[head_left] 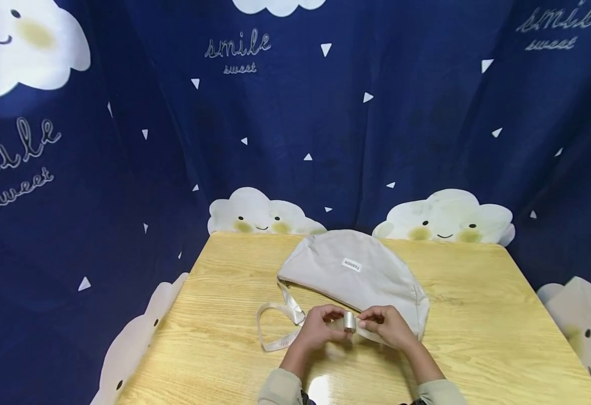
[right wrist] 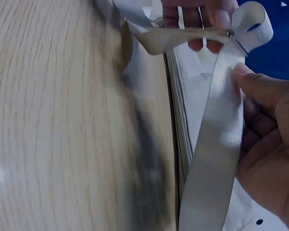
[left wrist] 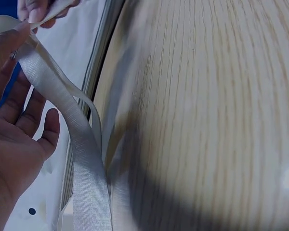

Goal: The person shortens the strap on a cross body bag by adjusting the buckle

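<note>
A pale grey half-moon bag (head_left: 351, 275) with a small "FASHION" label lies on the table, its zipped straight edge toward the person. Just over that near edge, my left hand (head_left: 321, 326) pinches the bag's light webbing strap (head_left: 349, 322). On the other side of the same short loop, my right hand (head_left: 389, 327) grips the strap between thumb and fingers. Seen from the right wrist, the strap (right wrist: 209, 125) folds into a loop at a small, partly hidden metal slider (right wrist: 230, 34). The left wrist view shows a doubled length of strap (left wrist: 82, 139) hanging past the left palm.
A slack curve of strap (head_left: 270, 344) lies on the light wooden table (head_left: 214, 315) left of the hands. The bag's dark zip (right wrist: 176, 125) runs beside the strap. Behind the table hangs a dark blue cloud-print curtain (head_left: 295, 112).
</note>
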